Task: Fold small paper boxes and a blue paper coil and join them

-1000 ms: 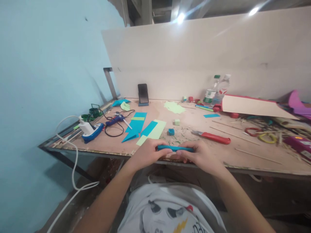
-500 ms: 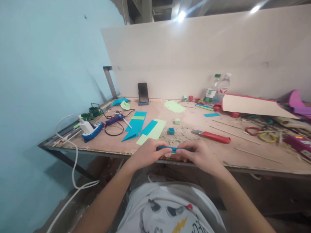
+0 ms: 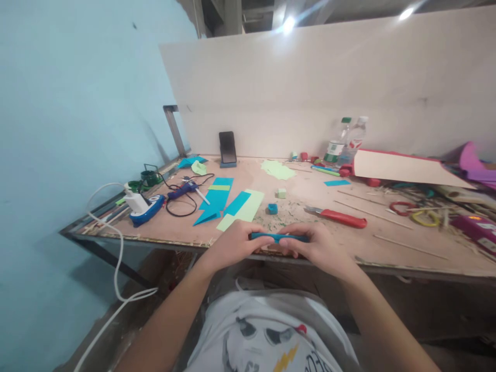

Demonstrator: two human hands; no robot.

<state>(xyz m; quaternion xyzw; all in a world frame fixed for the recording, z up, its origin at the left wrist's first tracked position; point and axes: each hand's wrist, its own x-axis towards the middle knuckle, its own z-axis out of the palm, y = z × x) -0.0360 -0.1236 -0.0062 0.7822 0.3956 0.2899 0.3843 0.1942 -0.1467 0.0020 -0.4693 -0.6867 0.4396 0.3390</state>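
Observation:
Both my hands hold one long, thin blue strip (image 3: 277,237) level at the near edge of the wooden table (image 3: 341,248). My left hand (image 3: 232,244) pinches its left end, fingers closed round it. My right hand (image 3: 315,245) pinches the right end the same way. Just beyond the hands lie a small blue cube (image 3: 273,208), a pale green cube (image 3: 281,193) and a red utility knife (image 3: 341,218).
Blue and green paper pieces (image 3: 228,202) lie left of centre, next to a blue glue gun (image 3: 184,190) and a charger with a white cable (image 3: 135,204). A phone (image 3: 227,148) leans on the back board. Bottles (image 3: 344,139), scissors (image 3: 414,214), sticks and card clutter the right.
My right fingers slid along the strip towards the left, then back out to its right end. The view shifted slightly.

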